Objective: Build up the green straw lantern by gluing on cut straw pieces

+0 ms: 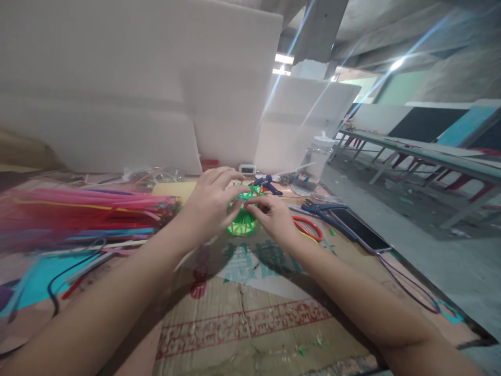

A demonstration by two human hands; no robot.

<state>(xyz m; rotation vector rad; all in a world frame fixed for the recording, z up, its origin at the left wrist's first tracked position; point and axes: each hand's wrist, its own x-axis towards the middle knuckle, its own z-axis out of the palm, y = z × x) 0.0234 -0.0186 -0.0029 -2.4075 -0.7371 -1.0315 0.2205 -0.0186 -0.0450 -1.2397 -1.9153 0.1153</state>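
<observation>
A small green woven piece (pixel 241 224), shaped like a little basket of plastic strips, sits between both my hands above the cardboard sheet (pixel 250 318). My left hand (pixel 211 203) curls round its left and top side with the fingers bent over the rim. My right hand (pixel 272 214) pinches the right edge of the same piece between thumb and fingertips. Most of the woven piece is hidden behind my fingers.
A pile of pink, red and blue plastic strips (pixel 82 214) lies at the left. Red-handled scissors (pixel 309 227), blue pliers (pixel 319 209) and a phone (pixel 358 230) lie to the right. A clear jar (pixel 313 167) and white foam boards (pixel 156 89) stand behind. The table edge runs along the right.
</observation>
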